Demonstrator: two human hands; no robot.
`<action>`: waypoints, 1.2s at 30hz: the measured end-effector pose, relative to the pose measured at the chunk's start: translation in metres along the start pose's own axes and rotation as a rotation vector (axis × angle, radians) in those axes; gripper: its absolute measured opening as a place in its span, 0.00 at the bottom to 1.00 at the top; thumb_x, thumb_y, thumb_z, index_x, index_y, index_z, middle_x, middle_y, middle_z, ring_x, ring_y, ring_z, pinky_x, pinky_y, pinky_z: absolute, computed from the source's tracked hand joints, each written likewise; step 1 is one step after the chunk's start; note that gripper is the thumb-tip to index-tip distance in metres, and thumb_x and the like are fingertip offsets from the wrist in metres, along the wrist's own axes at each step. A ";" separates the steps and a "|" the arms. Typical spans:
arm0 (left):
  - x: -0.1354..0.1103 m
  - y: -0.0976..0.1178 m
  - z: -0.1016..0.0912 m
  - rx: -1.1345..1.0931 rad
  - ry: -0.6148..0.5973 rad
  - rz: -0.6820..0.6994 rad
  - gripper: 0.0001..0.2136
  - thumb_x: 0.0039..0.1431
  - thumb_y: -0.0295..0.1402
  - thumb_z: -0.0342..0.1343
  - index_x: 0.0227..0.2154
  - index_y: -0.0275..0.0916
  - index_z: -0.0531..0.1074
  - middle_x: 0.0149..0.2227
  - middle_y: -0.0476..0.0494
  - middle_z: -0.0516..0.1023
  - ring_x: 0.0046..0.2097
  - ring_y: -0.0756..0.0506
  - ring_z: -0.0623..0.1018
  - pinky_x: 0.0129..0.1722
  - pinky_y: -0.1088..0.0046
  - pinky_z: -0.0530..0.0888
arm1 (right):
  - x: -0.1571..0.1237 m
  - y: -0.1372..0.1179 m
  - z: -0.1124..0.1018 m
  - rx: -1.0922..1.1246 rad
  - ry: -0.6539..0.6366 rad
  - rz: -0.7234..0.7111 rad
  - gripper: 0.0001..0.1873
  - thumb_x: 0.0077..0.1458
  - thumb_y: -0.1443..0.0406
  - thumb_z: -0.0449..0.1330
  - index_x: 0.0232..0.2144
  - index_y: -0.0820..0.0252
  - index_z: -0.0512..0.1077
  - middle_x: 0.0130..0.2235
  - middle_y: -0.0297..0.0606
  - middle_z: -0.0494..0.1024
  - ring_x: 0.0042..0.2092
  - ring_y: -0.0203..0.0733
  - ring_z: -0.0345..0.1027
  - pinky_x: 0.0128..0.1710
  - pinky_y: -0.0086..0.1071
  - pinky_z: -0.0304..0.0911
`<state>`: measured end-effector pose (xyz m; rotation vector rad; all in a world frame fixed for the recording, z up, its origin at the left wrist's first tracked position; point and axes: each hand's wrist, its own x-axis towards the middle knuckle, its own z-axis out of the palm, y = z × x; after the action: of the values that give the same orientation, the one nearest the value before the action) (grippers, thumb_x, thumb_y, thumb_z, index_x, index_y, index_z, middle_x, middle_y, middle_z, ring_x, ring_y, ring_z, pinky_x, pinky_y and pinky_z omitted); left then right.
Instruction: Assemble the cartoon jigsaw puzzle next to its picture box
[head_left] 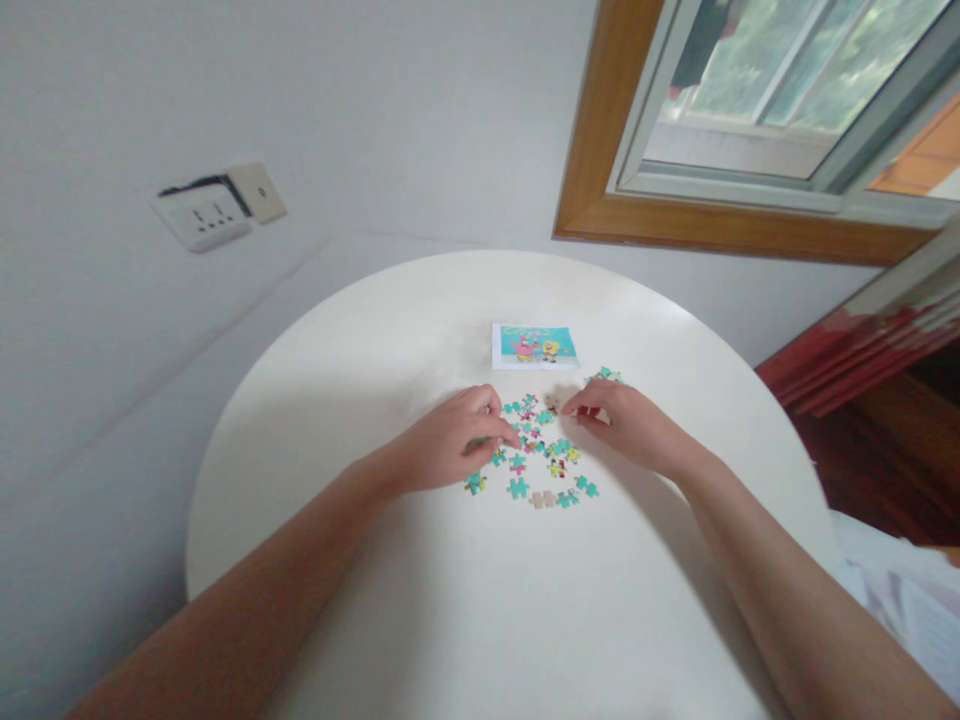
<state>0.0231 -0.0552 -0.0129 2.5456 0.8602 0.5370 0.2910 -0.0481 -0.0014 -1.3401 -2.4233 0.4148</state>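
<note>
Several small jigsaw pieces [541, 455], mostly teal with bits of pink and yellow, lie scattered in the middle of a round white table [375, 380]. My left hand [450, 440] rests at the left of the pile, fingers curled and pinched over pieces; what it holds is too small to name. My right hand [626, 420] sits at the right of the pile, fingertips pinched together near a brownish face-down piece [556, 400]. Just behind the pile lies a small picture card [534, 345] with cartoon figures.
The table stands against a white wall with a power socket [204, 215] at the left. A wood-framed window [720, 150] is at the upper right. Red boards [870, 350] and a dark wooden floor lie to the right; white cloth [892, 580] shows at the lower right.
</note>
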 end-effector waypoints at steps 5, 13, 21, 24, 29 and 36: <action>0.000 -0.007 0.002 0.039 0.072 -0.083 0.15 0.57 0.24 0.48 0.42 0.41 0.76 0.38 0.44 0.68 0.39 0.48 0.71 0.42 0.72 0.69 | -0.001 0.002 -0.006 -0.063 -0.027 -0.001 0.14 0.50 0.75 0.56 0.33 0.58 0.79 0.31 0.38 0.77 0.36 0.40 0.68 0.39 0.33 0.62; 0.001 -0.018 0.002 0.127 0.266 -0.236 0.13 0.57 0.25 0.47 0.40 0.41 0.74 0.36 0.46 0.66 0.36 0.47 0.70 0.39 0.71 0.69 | 0.005 0.001 0.017 -0.126 0.053 -0.073 0.16 0.54 0.67 0.58 0.45 0.57 0.76 0.38 0.43 0.74 0.41 0.44 0.66 0.45 0.37 0.59; 0.002 -0.017 0.002 0.110 0.266 -0.232 0.12 0.59 0.26 0.47 0.40 0.40 0.74 0.36 0.46 0.66 0.36 0.47 0.70 0.39 0.72 0.68 | 0.007 -0.003 0.024 0.002 0.056 -0.136 0.13 0.55 0.67 0.59 0.43 0.57 0.77 0.37 0.41 0.73 0.41 0.42 0.65 0.46 0.36 0.59; 0.002 -0.017 0.002 0.115 0.263 -0.224 0.13 0.58 0.25 0.47 0.41 0.40 0.74 0.36 0.45 0.66 0.36 0.47 0.70 0.39 0.72 0.68 | 0.006 -0.002 0.016 0.034 0.080 -0.138 0.15 0.57 0.70 0.55 0.45 0.57 0.76 0.36 0.40 0.73 0.40 0.41 0.66 0.44 0.35 0.60; 0.002 -0.016 0.002 0.131 0.259 -0.210 0.13 0.58 0.24 0.47 0.41 0.39 0.74 0.37 0.45 0.67 0.37 0.48 0.70 0.38 0.73 0.68 | 0.004 0.010 0.007 -0.058 0.165 -0.037 0.16 0.55 0.74 0.53 0.41 0.59 0.77 0.36 0.42 0.74 0.39 0.41 0.67 0.42 0.34 0.61; 0.001 -0.019 0.003 0.117 0.267 -0.193 0.15 0.57 0.22 0.47 0.42 0.40 0.74 0.37 0.46 0.66 0.37 0.48 0.70 0.40 0.71 0.68 | 0.006 0.016 0.016 -0.268 0.162 0.017 0.16 0.55 0.72 0.55 0.44 0.57 0.77 0.40 0.43 0.75 0.41 0.45 0.65 0.43 0.37 0.59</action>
<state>0.0163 -0.0418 -0.0244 2.4916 1.2497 0.7969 0.2938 -0.0365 -0.0217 -1.4394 -2.3952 -0.0177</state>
